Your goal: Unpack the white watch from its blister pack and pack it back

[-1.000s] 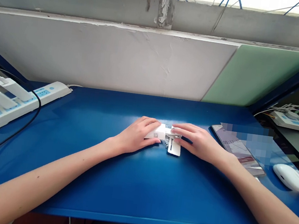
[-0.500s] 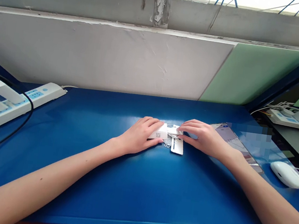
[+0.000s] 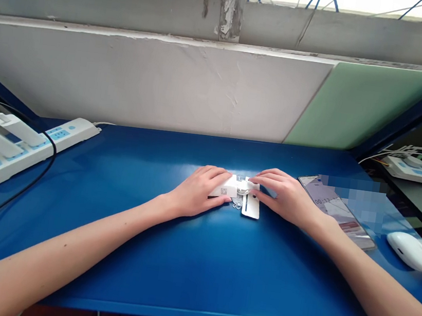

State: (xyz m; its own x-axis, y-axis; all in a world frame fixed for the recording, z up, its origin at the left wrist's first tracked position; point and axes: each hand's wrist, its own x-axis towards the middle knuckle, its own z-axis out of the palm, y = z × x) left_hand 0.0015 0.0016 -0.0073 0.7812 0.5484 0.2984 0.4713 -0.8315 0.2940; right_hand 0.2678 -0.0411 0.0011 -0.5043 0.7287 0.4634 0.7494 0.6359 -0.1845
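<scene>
My left hand (image 3: 204, 191) is closed around a small white box (image 3: 226, 187) with a printed square code on its side, lying on the blue desk. The box's right end faces my right hand (image 3: 282, 194). Thumb and fingertips of that hand close on a small white piece (image 3: 245, 187) at the end of the box; its exact kind is hard to make out. Below it lies a white card (image 3: 251, 207) with a dark line on it, partly covered by my right fingers. A small clear or silvery item (image 3: 236, 203) sits beside the card, under the gap between my hands.
A phone (image 3: 338, 211) lies right of my right hand, with a white mouse (image 3: 413, 252) beyond it. On the left stands a white power strip (image 3: 70, 132) with plugged-in adapters and a black cable (image 3: 11, 199). A wall (image 3: 158, 84) rises behind the desk (image 3: 188, 269).
The white piece at my right fingertips now shows less of its flat length beside the box. My left hand keeps its hold on the box. The whole view has shifted slightly.
</scene>
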